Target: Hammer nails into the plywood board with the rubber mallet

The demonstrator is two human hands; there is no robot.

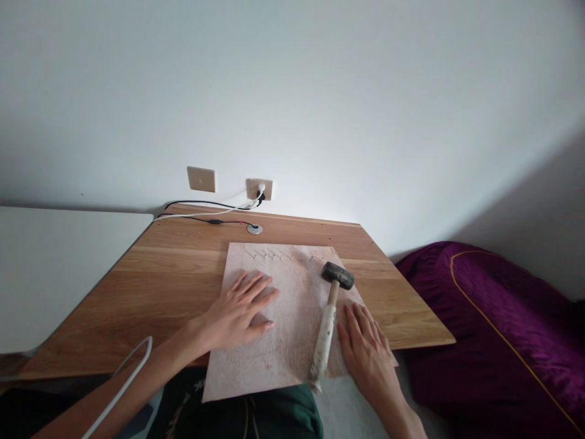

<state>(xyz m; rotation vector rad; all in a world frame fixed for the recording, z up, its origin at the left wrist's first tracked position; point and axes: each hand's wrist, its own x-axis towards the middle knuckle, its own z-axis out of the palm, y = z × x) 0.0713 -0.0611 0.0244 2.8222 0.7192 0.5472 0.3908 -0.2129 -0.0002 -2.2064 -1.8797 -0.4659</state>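
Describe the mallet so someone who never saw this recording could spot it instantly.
Find the pale board on the wooden table. On it, between the left hand and the right hand, lies the mallet, its black head and scuffed whitish handle setting it apart from the flat board beneath.

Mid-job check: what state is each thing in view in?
Board: on the table, overhanging its near edge
Left hand: palm down on the board, fingers spread
Right hand: palm down at the board's right edge
Mallet: lying on the board, unheld
Nails: apparently upright in the board's far part
Right wall socket: plug inserted
Left wall plate: nothing plugged in
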